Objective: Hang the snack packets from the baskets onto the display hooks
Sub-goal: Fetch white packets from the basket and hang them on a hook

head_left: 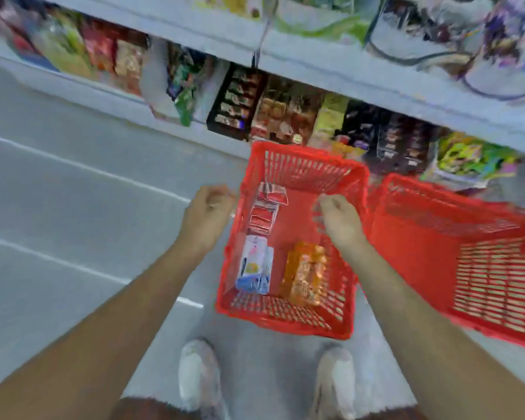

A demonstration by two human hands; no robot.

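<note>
Though blur hides whether your curled left grip (208,207) and right grip (337,218) hold anything, pinch the red packets (265,211) at eleven o'clock in the basket (285,317).

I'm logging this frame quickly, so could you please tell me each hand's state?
Left hand: fingers curled, grip cannot be told.
Right hand: curled over the red basket, contents cannot be told.

Red basket (285,315) at 12 o'clock holds red strip (264,212), blue-white packet (255,268), orange packet (306,274). Second basket (494,286) at its 3 o'clock. Left hand (206,216), right hand (338,219) curled above; grip unclear.
</note>
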